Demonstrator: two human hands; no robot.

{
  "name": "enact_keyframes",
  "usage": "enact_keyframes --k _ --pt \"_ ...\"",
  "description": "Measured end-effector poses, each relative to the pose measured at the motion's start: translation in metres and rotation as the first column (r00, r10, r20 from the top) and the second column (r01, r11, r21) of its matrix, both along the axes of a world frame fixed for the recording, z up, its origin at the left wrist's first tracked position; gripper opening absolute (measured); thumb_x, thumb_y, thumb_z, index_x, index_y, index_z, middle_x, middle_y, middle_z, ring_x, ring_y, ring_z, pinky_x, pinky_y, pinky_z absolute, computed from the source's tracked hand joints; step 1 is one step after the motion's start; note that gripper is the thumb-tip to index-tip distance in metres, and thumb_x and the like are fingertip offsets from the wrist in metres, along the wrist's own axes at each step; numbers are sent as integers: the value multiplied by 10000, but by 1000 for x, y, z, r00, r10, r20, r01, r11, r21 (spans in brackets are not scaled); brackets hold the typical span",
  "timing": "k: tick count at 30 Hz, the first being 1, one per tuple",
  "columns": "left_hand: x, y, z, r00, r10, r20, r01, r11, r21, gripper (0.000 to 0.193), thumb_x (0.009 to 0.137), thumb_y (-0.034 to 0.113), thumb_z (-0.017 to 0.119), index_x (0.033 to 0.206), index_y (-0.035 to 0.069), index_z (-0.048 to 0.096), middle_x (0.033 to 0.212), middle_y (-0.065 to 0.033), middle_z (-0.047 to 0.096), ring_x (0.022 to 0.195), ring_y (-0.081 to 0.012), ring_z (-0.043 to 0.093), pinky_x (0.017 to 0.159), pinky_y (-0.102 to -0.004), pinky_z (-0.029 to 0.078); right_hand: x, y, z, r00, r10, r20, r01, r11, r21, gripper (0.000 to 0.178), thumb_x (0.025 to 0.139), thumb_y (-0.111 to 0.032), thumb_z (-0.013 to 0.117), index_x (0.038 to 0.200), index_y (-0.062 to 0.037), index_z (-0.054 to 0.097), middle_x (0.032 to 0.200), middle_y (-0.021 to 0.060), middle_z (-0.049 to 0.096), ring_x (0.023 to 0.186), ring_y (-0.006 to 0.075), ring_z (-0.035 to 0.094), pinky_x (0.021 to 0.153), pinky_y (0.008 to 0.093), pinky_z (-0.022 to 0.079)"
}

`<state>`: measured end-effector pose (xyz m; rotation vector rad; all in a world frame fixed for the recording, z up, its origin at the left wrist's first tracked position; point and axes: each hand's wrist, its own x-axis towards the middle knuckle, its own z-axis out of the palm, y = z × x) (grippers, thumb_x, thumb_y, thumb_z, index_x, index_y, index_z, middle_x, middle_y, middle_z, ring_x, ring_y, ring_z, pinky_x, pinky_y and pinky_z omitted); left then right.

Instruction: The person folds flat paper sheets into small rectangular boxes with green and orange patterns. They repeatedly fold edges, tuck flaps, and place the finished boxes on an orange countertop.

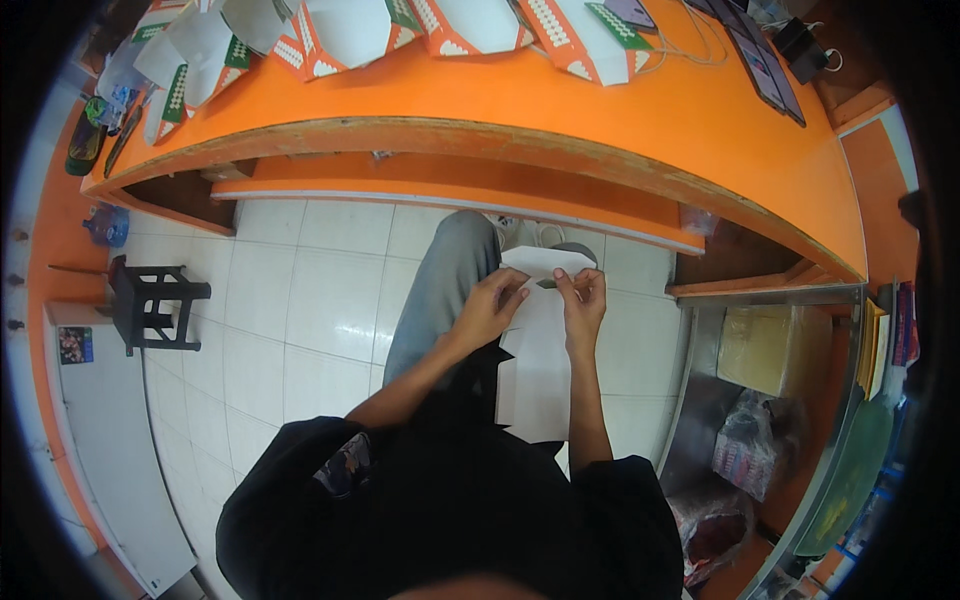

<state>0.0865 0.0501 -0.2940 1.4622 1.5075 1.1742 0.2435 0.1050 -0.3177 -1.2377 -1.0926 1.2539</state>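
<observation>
A flat white cardboard box blank [533, 385] with cut tabs lies lengthwise over my lap, its plain side up. My left hand [492, 308] pinches its left edge near the far end, thumb on top. Opposite it, my right hand [583, 300] grips the right side with thumb and fingers closed on the card. Between the two hands the far flap bends up a little, and a small dark gap shows there. The fingers under the card are hidden.
Several folded orange, white and green paper trays [475, 28] stand along the orange table [480, 95] ahead. A tablet [765, 70] and cables lie at its right. A black stool [160, 300] stands left; a metal-edged shelf [700, 400] with wrapped packages [750, 440] is at right.
</observation>
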Motion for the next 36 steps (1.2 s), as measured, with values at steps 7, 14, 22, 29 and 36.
enact_keyframes --k 7,14,22,29,36 --pt "14 -11 23 990 60 130 -56 998 -36 93 889 84 627 905 -5 604 834 -126 622 699 -204 605 646 -297 480 -3 -22 36 932 -152 -328 117 985 -125 283 839 -9 686 1032 -49 483 1025 91 565 981 177 604 762 281 516" --pt "19 -13 37 986 81 148 -89 995 45 109 884 83 629 928 -10 592 865 -130 622 762 -227 612 674 -306 477 -7 -43 55 952 -1 -306 -32 994 -104 281 870 -15 653 1122 10 531 978 92 673 850 126 640 733 273 535" --pt "20 -11 52 998 53 29 -58 967 249 122 836 50 674 908 -21 605 894 -126 615 844 -261 607 747 -315 485 -7 -52 64 996 13 85 -20 996 85 224 931 -53 589 1117 69 622 998 93 674 889 123 626 791 246 501" --pt "21 -14 65 998 33 44 -42 973 225 125 848 86 657 932 8 607 884 -128 594 808 -299 613 715 -354 490 11 -52 84 980 156 122 -160 987 31 246 918 -91 627 1115 56 646 946 72 677 861 90 589 787 221 470" --pt "23 -13 73 998 30 56 -40 982 185 145 844 108 680 902 -3 606 834 -111 599 762 -242 626 687 -320 499 17 -47 85 981 179 78 -182 983 32 201 836 10 694 1034 45 686 933 96 691 829 90 606 760 208 487"
